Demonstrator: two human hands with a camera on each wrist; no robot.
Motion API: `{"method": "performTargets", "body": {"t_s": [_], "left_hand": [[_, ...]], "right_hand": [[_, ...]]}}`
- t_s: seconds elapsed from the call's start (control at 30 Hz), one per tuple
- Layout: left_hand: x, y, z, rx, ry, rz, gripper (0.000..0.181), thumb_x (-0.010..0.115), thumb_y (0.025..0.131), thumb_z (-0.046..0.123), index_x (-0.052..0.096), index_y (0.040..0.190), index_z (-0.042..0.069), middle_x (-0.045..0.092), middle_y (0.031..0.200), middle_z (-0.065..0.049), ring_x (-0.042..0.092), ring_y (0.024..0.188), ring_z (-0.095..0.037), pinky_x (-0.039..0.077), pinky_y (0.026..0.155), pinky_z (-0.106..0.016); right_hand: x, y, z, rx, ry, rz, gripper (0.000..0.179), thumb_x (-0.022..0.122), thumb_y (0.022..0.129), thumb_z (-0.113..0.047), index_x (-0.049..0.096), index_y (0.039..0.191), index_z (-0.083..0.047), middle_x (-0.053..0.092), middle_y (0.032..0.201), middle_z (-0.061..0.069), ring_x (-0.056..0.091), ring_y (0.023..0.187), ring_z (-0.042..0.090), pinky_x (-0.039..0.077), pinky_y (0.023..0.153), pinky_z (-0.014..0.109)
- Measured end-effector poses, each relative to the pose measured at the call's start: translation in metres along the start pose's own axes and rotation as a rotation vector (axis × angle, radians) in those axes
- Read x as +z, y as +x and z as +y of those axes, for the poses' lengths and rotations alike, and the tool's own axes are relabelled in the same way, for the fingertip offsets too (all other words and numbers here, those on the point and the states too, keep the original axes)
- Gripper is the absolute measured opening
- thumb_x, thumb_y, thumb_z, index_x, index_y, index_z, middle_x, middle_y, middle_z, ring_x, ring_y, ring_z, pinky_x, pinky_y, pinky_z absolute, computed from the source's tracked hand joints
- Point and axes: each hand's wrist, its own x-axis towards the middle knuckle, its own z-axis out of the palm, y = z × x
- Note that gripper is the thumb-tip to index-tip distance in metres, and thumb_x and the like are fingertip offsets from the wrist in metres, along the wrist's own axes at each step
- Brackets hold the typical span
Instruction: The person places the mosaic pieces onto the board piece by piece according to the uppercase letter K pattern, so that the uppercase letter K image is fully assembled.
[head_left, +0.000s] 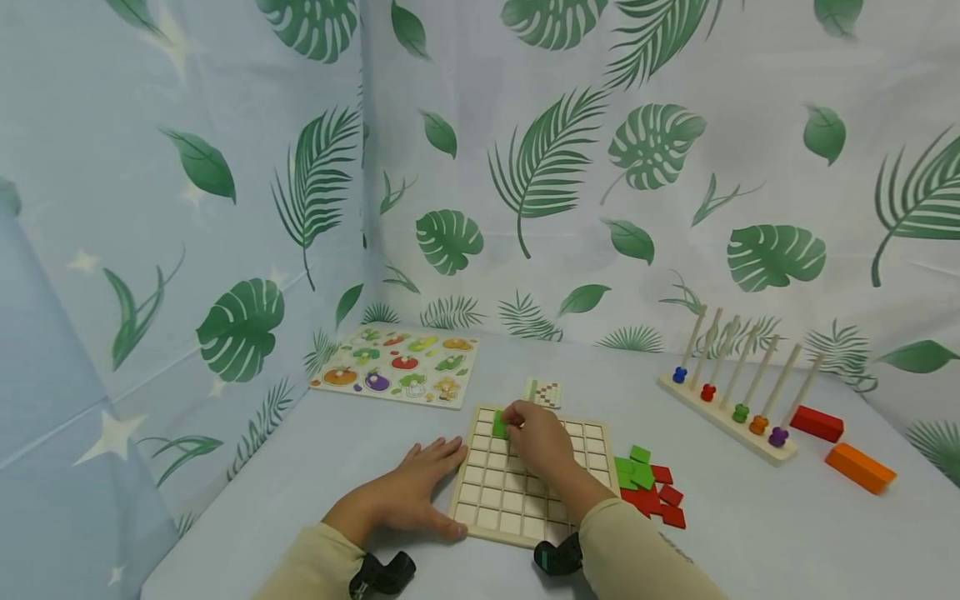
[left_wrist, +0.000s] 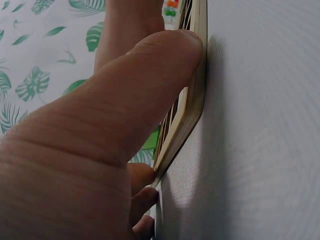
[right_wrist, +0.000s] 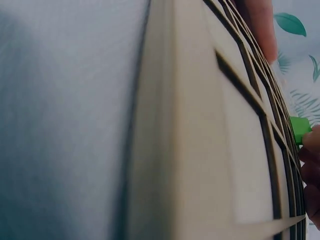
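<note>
green tile (head_left: 499, 426): on my head feed it's at eleven o'clock on the wooden board (head_left: 501, 539), pinched by the fingers of the right hand (head_left: 542, 437). that hand hides part of the grid, so i'd worry about the tile landing askew across a cell's edge. the left hand (head_left: 416, 492) lies at nine o'clock against the board, fingers outstretched, thumb splayed away from them; if it pushed unevenly, the board could swivel. loose tiles (head_left: 643, 476) overlap by the rim at three o'clock, so a sleeve (head_left: 645, 550) brushing them might scatter the heap.

on the left wrist feed, the left thumb (left_wrist: 170, 52) is over the board's edge; a slip there could leave that side unsteadied.

on the right wrist feed, the tile peeks out at three o'clock, against the fingertips (right_wrist: 313, 143); i can't tell whether it's seated, and letting go too early might leave it tilted.
</note>
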Motion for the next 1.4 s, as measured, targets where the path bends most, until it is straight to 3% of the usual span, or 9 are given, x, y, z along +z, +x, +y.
{"method": "performTargets", "body": {"t_s": [0.27, 0.43, 0.6, 0.83, 1.13, 1.4], "left_hand": [[0.000, -0.001, 0.003, 0.003, 0.008, 0.006, 0.114, 0.081, 0.077, 0.061, 0.026, 0.162, 0.009, 0.019, 0.168, -0.007, 0.010, 0.155, -0.029, 0.003, 0.123, -0.054], [0.001, 0.000, 0.001, 0.009, 0.003, 0.000, 0.114, 0.081, 0.078, 0.061, 0.025, 0.163, 0.009, 0.018, 0.168, -0.007, 0.009, 0.155, -0.029, 0.002, 0.123, -0.054], [0.004, 0.002, -0.001, 0.011, 0.009, -0.003, 0.115, 0.080, 0.078, 0.063, 0.025, 0.163, 0.010, 0.018, 0.168, -0.007, 0.009, 0.155, -0.029, 0.002, 0.123, -0.054], [0.004, 0.002, -0.002, -0.001, 0.013, 0.004, 0.115, 0.081, 0.076, 0.063, 0.026, 0.163, 0.011, 0.018, 0.168, -0.005, 0.009, 0.155, -0.028, 0.002, 0.123, -0.053], [0.004, 0.001, -0.001, -0.019, 0.014, 0.002, 0.115, 0.081, 0.076, 0.063, 0.026, 0.163, 0.011, 0.019, 0.168, -0.005, 0.009, 0.155, -0.028, 0.002, 0.123, -0.053], [0.003, 0.002, -0.001, -0.016, -0.003, -0.002, 0.115, 0.082, 0.076, 0.061, 0.026, 0.163, 0.012, 0.018, 0.169, -0.005, 0.008, 0.155, -0.028, 0.001, 0.123, -0.053]], "right_hand": [[0.001, 0.000, 0.003, -0.024, -0.029, -0.053, 0.017, 0.068, 0.098, -0.008, 0.075, 0.113, -0.006, 0.067, 0.100, 0.004, 0.064, 0.085, 0.019, 0.055, 0.069, 0.039], [0.003, -0.003, 0.005, -0.022, -0.018, -0.053, 0.016, 0.066, 0.099, -0.009, 0.076, 0.112, -0.006, 0.063, 0.107, 0.006, 0.063, 0.089, 0.019, 0.054, 0.070, 0.037], [0.005, -0.005, 0.008, -0.032, -0.017, -0.048, 0.014, 0.067, 0.099, -0.009, 0.077, 0.110, -0.007, 0.062, 0.104, 0.004, 0.062, 0.088, 0.018, 0.054, 0.070, 0.036], [-0.003, -0.010, 0.012, -0.126, -0.026, -0.113, 0.024, 0.065, 0.099, -0.007, 0.073, 0.121, -0.002, 0.059, 0.105, 0.005, 0.057, 0.085, 0.016, 0.051, 0.068, 0.035], [-0.022, -0.028, 0.013, -0.232, -0.011, -0.149, 0.015, 0.066, 0.099, -0.008, 0.078, 0.109, -0.007, 0.063, 0.106, 0.000, 0.063, 0.095, 0.018, 0.055, 0.078, 0.037], [-0.065, -0.053, 0.033, -0.246, 0.046, -0.137, 0.015, 0.067, 0.100, -0.013, 0.078, 0.110, -0.010, 0.067, 0.107, -0.005, 0.064, 0.096, 0.017, 0.057, 0.078, 0.033]]}}
